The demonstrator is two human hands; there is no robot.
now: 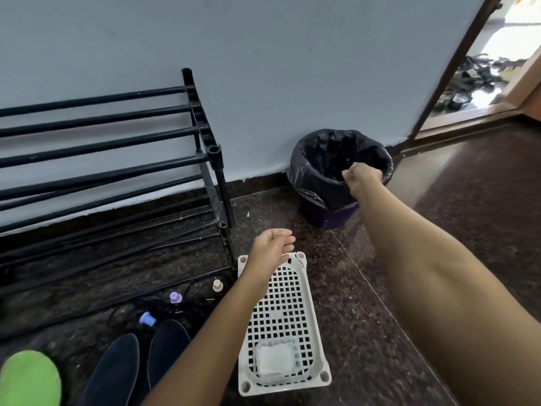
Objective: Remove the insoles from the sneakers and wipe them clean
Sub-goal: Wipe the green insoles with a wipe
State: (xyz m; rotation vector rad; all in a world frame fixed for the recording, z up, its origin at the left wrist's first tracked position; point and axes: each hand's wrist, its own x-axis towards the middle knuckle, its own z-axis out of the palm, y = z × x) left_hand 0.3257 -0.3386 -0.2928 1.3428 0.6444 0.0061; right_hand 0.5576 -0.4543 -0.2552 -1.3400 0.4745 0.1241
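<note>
Two dark blue insoles lie side by side on the floor at the bottom left, one nearer me [114, 370] and one beside it [168, 345]. A bright green insole-like piece [29, 379] sits at the bottom left corner. My right hand [361, 175] reaches out over the rim of a bin lined with a black bag [316, 171]; its fingers point away from me and are hidden, and nothing shows in it. My left hand [273, 244] hovers above the far end of a white perforated tray [281, 303], fingers loosely curled and holding nothing. A white pad [275, 360] lies in the tray's near end.
A black tube shoe rack [202, 118] stands against the pale wall on the left. Loose black rods and small purple [175, 297], blue [147, 318] and beige [217, 285] caps lie on the dark speckled floor. An open doorway [483, 83] is at the upper right.
</note>
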